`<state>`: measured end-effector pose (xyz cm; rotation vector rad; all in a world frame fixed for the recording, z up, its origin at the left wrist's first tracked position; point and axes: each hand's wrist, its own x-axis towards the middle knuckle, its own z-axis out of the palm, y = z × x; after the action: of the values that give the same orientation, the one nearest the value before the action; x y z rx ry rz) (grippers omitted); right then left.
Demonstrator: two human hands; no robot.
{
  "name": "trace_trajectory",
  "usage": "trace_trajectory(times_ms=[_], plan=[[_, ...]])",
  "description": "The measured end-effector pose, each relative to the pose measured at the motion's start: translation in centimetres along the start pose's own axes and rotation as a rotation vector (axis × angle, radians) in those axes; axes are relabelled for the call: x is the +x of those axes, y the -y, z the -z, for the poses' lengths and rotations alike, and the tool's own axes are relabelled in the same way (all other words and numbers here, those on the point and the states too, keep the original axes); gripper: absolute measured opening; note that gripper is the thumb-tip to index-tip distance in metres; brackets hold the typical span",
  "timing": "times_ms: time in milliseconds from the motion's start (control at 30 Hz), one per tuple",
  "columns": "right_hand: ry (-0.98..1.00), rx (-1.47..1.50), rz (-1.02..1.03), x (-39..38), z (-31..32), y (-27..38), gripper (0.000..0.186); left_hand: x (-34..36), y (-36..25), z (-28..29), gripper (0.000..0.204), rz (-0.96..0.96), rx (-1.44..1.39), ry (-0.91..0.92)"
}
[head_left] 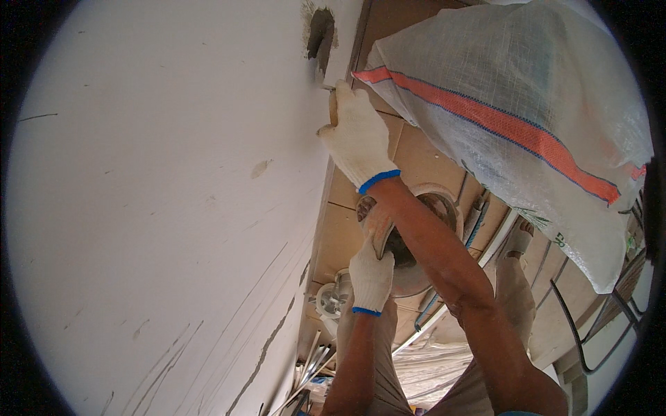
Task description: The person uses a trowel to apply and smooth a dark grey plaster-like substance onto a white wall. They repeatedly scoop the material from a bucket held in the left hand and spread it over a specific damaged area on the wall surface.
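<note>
Trousers (385, 378) of a pale colour cover my legs at the lower edge. Just ahead, my left hand (372, 274), in a white knit glove with a blue cuff, is over a round container (406, 265) with a dark inside, on the tan tiled floor (333, 232) close to the wall (173, 187). I cannot tell whether its fingers are clamped on anything. Farther up, well apart from it, my gloved right hand (359, 132) reaches to the foot of the wall, below a ragged hole (320, 35); its grip is hidden too. Rightward bulges a white woven sack (499, 76), red-striped.
</note>
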<state>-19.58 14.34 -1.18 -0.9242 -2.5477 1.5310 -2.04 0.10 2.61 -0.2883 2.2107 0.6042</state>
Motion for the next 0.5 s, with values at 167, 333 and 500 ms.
trace_trajectory(times_ms=[167,333,500], plan=[[0.001,-0.01,0.013,-0.2,0.0,0.7,0.062,0.3,0.6,-0.4,0.055,-0.015,0.04,-0.001],[0.033,0.019,0.003,-0.8,0.3,1.2,0.056,0.7,1.9,-0.9,0.057,-0.075,0.027,-0.016],[0.04,-0.01,0.01,-1.6,1.0,2.0,0.054,0.5,1.1,-0.7,0.053,-0.046,0.053,-0.003]])
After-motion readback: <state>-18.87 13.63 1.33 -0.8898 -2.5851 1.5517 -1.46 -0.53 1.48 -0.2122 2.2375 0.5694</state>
